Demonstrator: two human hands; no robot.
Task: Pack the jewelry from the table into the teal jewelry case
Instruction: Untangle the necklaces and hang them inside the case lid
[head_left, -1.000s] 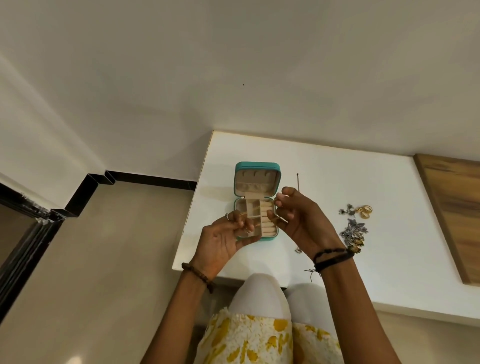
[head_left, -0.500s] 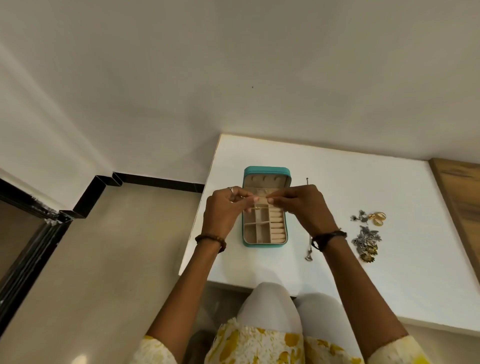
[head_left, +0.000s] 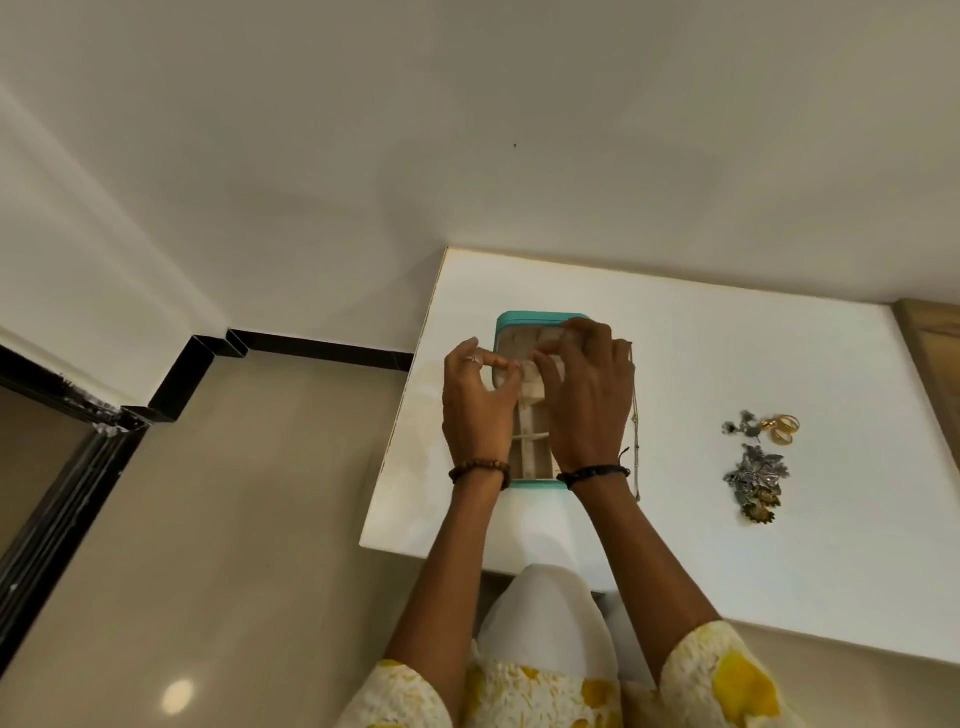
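A plain pale wall fills the upper view above a white table (head_left: 727, 519) pushed against it, with a beige tiled floor and black skirting off to the left. The teal jewelry case (head_left: 540, 318) lies open near the table's left edge, lid toward the wall, its beige compartments partly hidden under both hands.

The left hand (head_left: 475, 410) hovers over the case's left side with fingers curled, thumb and forefinger drawn together as if pinching something very small; what it holds is too small to make out. The right hand (head_left: 584, 395) covers the case's right half, fingers bent down toward the hinge end, seemingly pressing or pinching a piece there, though the contact itself is hidden.

A thin chain (head_left: 635, 447) lies on the table just beside the case's right wall, partly under the right wrist. Well apart, toward the right edge, sit gold hoop earrings (head_left: 782, 428), a small dark silver piece (head_left: 740, 425) touching them, and a leaf-shaped silver and bronze cluster (head_left: 756, 483) nearer the front edge.

The likely risks: a small item slipping from the fingertips and bouncing off the nearby left edge to the floor; the right wrist or bracelet snagging the chain and dragging it off the front; or downward pressure shifting the light case.
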